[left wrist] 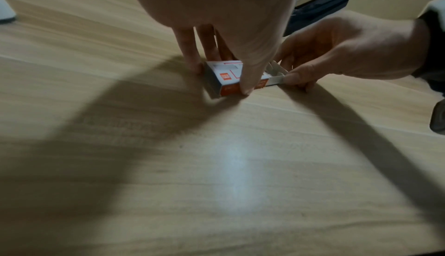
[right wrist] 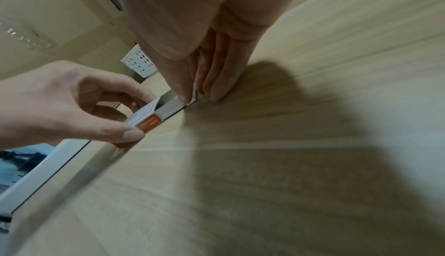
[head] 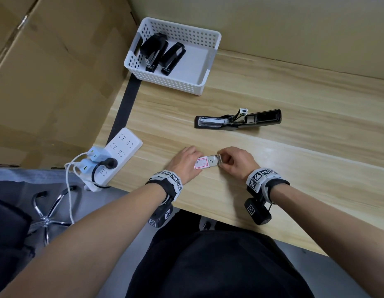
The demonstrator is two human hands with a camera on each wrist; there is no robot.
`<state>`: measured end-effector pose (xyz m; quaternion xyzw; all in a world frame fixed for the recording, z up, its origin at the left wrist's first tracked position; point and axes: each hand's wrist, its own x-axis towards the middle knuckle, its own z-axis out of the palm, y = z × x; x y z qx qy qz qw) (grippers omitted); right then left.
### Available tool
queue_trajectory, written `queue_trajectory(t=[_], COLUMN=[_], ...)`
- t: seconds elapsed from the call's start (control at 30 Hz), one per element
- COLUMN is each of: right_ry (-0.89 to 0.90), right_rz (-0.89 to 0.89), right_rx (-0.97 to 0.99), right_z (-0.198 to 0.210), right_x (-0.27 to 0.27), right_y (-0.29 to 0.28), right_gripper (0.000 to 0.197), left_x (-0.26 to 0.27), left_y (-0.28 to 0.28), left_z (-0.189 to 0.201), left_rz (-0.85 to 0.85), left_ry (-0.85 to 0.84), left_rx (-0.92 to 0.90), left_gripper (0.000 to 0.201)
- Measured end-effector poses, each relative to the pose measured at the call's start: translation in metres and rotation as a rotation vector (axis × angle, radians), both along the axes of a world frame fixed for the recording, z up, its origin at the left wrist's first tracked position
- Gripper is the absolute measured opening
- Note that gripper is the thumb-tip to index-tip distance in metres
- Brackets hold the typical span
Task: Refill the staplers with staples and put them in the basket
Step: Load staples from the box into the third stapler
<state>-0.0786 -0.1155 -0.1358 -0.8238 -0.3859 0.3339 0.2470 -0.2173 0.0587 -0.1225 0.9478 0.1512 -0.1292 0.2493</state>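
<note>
A small white and orange staple box [head: 202, 163] [left wrist: 227, 77] [right wrist: 147, 118] lies on the wooden table near the front edge. My left hand [head: 187, 162] [right wrist: 72, 104] pinches its sleeve between thumb and fingers. My right hand [head: 232, 161] [left wrist: 337, 50] pinches the end of the inner tray [head: 214, 160] [left wrist: 277, 78] [right wrist: 172, 106], which sticks out to the right. A black stapler [head: 238, 120] lies opened out flat in the middle of the table. Two closed black staplers [head: 163, 53] lie in the white perforated basket [head: 199, 61] at the back left.
A white power strip [head: 113, 155] with plugs and cables hangs over the table's left edge. Cardboard panels stand to the left and behind the table. A chair base [head: 49, 211] shows on the floor at the left.
</note>
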Motion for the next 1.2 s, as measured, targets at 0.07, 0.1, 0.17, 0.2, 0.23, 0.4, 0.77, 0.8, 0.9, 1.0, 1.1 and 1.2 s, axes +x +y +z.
queue_trajectory(t=[0.07,0.1,0.17,0.2,0.23,0.4,0.77,0.8,0.9,1.0,1.1,1.2], right_ry=[-0.002,-0.002,-0.003,-0.005,-0.009,-0.045,-0.053,-0.047,-0.026,0.024,0.071,0.065], right_rz=[0.012,0.017,0.021,0.026,0.034,0.079,0.002,0.004,0.024,0.004,-0.016,-0.022], right_rx=[0.011,0.018,0.027,0.028,0.026,0.014,0.127,0.129,0.121,0.11,0.087,0.068], right_z=[0.003,0.004,0.005,0.004,0.003,-0.001,-0.001,0.001,0.006,0.012,0.014,0.015], right_x=[0.001,0.001,0.0,0.0,0.0,0.0,-0.003,-0.002,0.0,0.004,0.007,0.011], right_y=[-0.003,-0.004,-0.006,-0.006,-0.006,-0.007,-0.01,-0.009,-0.005,-0.002,-0.001,-0.001], right_gripper=[0.032,0.032,0.033,0.034,0.035,0.037,0.03,0.029,0.03,0.029,0.029,0.032], left_x=[0.004,0.006,0.01,0.012,0.014,0.024,0.026,0.027,0.03,0.03,0.032,0.035], left_y=[-0.003,-0.004,-0.006,-0.007,-0.008,-0.016,-0.014,-0.014,-0.013,-0.01,-0.005,0.0], left_z=[0.0,0.0,0.0,0.0,0.0,-0.001,-0.003,-0.002,0.001,0.003,0.006,0.011], left_rz=[-0.01,-0.013,-0.022,-0.03,-0.039,-0.076,-0.095,-0.097,-0.098,-0.093,-0.071,-0.055], left_ry=[-0.004,-0.008,-0.016,-0.018,-0.021,-0.042,-0.059,-0.062,-0.077,-0.074,-0.05,-0.041], left_rx=[-0.014,-0.024,-0.047,-0.054,-0.06,-0.086,-0.107,-0.11,-0.127,-0.135,-0.13,-0.147], left_gripper=[0.03,0.029,0.028,0.027,0.027,0.029,0.031,0.03,0.026,0.027,0.026,0.028])
